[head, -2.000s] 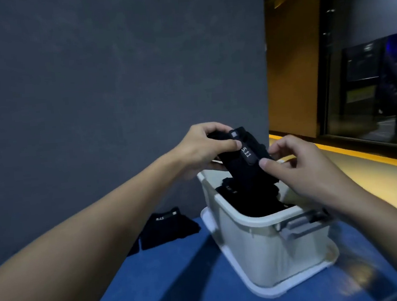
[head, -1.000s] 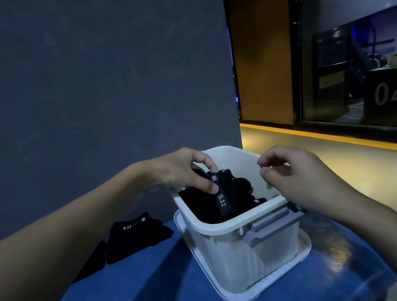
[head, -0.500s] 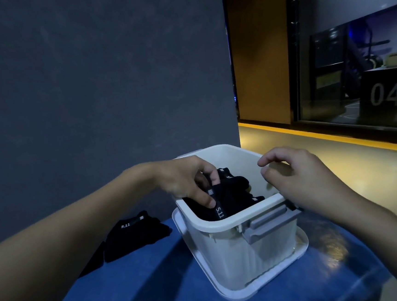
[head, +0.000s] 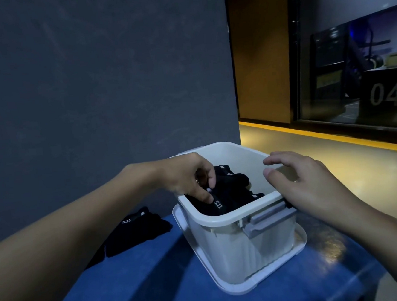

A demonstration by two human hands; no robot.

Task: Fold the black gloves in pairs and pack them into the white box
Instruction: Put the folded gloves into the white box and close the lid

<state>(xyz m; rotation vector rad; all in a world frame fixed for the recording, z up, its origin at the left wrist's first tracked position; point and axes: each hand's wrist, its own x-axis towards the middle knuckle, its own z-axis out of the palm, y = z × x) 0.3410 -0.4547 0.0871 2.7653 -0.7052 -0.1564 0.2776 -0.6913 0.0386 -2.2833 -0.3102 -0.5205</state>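
Note:
The white box stands on its lid on a blue table. Folded black gloves with white "5.11" labels fill its inside. My left hand reaches over the left rim into the box, its fingers pressed on the nearest folded pair. Beside the box's right rim hovers my right hand, fingers apart and holding nothing. More black gloves lie on the table to the left of the box, against the wall.
A dark grey wall rises just behind the table. The box has a grey latch handle on its near side. To the right the table ends above a yellowish floor with a yellow stripe and a glass partition.
My left hand has lowered the folded pair from above the box down inside it. My right hand let go of the pair and now hovers open at the right rim.

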